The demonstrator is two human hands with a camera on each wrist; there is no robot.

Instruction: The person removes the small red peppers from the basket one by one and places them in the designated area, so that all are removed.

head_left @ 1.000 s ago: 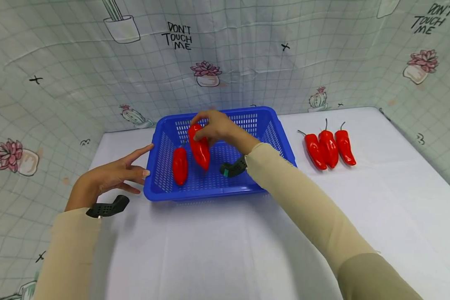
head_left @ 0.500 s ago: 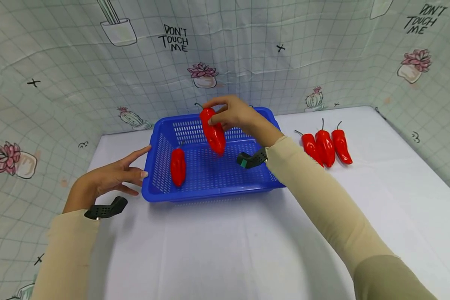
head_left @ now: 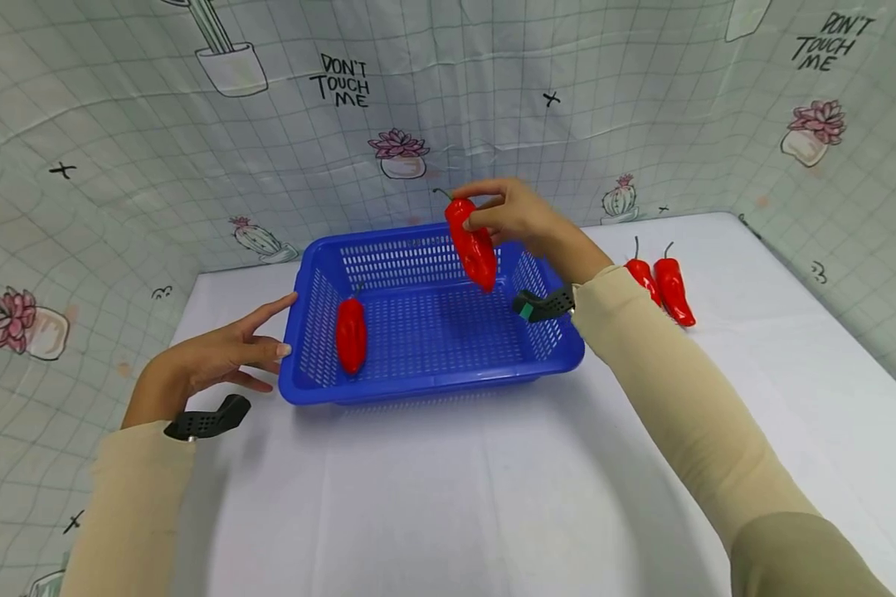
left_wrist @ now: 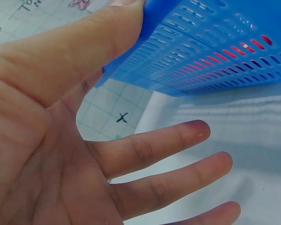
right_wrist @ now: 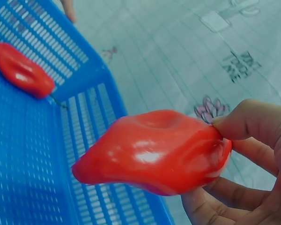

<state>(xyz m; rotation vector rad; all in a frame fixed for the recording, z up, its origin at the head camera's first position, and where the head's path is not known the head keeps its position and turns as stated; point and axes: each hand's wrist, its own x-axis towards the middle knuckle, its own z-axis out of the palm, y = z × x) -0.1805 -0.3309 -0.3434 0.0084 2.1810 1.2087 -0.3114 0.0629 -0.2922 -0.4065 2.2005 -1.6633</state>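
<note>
A red pepper (head_left: 470,246) with a green stem hangs tilted in my right hand (head_left: 518,217), pinched near its stem end between thumb and fingers. In the head view it overlaps the back right of a blue plastic basket (head_left: 433,383). The right wrist view shows the pepper (right_wrist: 150,152) large, its tip pointing left over the basket wall. Another red pepper (head_left: 352,336) lies inside the basket near its left wall. My left hand (head_left: 220,356) touches the basket's left rim with thumb and index finger; in the left wrist view the other fingers (left_wrist: 150,150) extend below the rim.
More red peppers (head_left: 673,290) lie on the white table (head_left: 418,497) to the right of the basket, partly covered by my right sleeve (head_left: 687,414). A patterned cloth backdrop (head_left: 478,91) rises behind the table and along its sides.
My right hand has lifted the pepper up from the basket floor and carried it rightward. The left hand has stayed at the basket's rim.
</note>
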